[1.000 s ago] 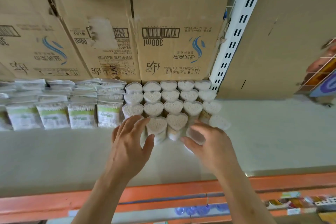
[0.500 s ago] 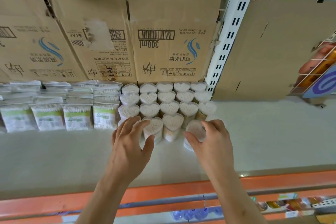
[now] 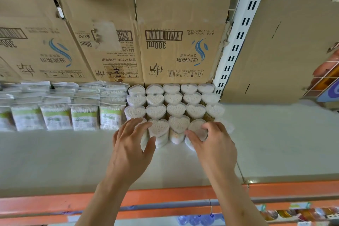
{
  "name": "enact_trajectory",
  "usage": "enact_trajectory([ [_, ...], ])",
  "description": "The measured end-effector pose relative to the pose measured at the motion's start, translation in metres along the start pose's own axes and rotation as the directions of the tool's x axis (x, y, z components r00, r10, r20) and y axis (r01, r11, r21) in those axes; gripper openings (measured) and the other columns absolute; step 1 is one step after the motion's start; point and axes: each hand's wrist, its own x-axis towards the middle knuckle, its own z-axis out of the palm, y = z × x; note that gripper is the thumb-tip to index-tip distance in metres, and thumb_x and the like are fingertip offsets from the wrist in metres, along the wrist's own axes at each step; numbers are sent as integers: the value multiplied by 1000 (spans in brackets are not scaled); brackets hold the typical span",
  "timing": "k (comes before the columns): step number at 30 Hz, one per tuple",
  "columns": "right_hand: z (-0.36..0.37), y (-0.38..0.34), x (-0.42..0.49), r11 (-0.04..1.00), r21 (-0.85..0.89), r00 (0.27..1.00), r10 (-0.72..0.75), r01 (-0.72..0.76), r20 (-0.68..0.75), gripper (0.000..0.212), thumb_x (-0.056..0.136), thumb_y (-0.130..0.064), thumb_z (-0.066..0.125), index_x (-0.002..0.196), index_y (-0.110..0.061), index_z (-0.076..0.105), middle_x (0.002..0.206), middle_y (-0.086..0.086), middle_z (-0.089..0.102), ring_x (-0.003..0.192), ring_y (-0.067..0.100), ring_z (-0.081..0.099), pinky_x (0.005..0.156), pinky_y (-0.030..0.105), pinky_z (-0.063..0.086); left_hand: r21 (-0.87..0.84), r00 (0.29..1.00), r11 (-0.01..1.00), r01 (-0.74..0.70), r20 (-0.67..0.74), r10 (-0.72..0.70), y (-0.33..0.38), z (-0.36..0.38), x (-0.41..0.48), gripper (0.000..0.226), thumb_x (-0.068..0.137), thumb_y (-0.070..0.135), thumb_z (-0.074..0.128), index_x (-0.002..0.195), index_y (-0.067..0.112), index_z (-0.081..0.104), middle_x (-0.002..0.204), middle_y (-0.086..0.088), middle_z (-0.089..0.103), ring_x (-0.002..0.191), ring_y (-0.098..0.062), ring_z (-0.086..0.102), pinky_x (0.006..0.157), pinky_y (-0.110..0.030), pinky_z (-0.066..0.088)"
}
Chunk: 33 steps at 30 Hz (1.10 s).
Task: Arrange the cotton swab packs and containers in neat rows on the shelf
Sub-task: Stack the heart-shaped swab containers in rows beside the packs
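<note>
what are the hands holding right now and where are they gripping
Each hand grips the side wall of a clear heart-shaped cotton swab container in the front row: left hand on the leftmost, right hand on one near the right.

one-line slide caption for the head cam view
Both hands, left and right, straighten the front row of heart-shaped swab containers beside bagged swab packs.

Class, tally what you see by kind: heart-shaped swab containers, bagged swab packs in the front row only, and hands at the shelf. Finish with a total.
Heart-shaped containers: 20 (some partly under hands)
Front-row bagged packs: 5 (leftmost cut off by the frame)
Hands: 2, left hand and right hand
Total: 27
</note>
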Motion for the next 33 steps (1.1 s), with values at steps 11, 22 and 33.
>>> enact_trajectory([
  [11,-3,3,1,998,50,999,-37,35,39,32,76,-36,72,104,-22,65,113,-7,65,94,25,64,64,29,43,143,988,981,-129,106,114,-9,8,13,56,70,25,83,121,21,61,126,0,61,119,-27,53,95,-50,39],
  [22,15,14,5,981,69,983,-180,182,-34,35,66,-10,82,99,-12,69,107,0,71,75,32,63,58,32,50,158,990,980,-120,96,105,-2,9,22,52,67,26,84,115,22,65,109,2,62,109,-23,52,94,-44,37],
  [33,23,25,8,970,150,980,-197,193,12,37,66,-2,81,101,-10,69,118,6,65,93,30,68,63,38,58,138,988,982,-127,105,113,4,12,26,50,71,40,67,117,21,63,115,3,59,115,-22,49,97,-47,38],
])
